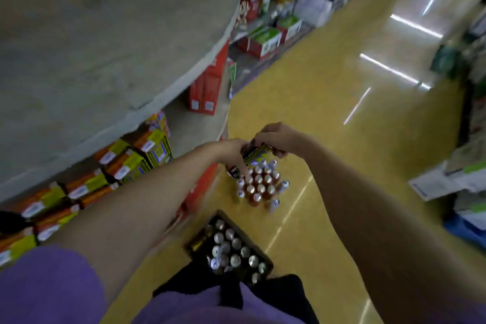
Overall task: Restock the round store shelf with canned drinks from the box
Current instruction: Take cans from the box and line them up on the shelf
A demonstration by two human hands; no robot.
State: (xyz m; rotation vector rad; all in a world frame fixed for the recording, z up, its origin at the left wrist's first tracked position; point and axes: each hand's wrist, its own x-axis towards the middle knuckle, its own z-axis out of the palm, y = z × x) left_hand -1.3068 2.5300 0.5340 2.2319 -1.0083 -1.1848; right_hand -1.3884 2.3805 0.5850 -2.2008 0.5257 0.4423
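Can in hand: a dark can with yellow lettering was held between both hands, out over the floor just beside the round shelf and above a cluster of red cans standing on the floor.
Left grip: the left hand was curled against the can's left side; a second small can seemed to hang below it, though blur made this uncertain.
Right grip: the right hand was pinching the can's upper end, fingers bent over it.
Box: the box sat on the floor near the person's feet, still mostly full of silver-topped cans.
Handling: the can was probably rigid, smooth and somewhat slippery, moderately heavy if full, and liable to dent if dropped.
Best hold: likely around the cylinder wall at mid-height, thumb opposite fingers, not by the rim.
Shelf space: the lower tier held orange and yellow packs.
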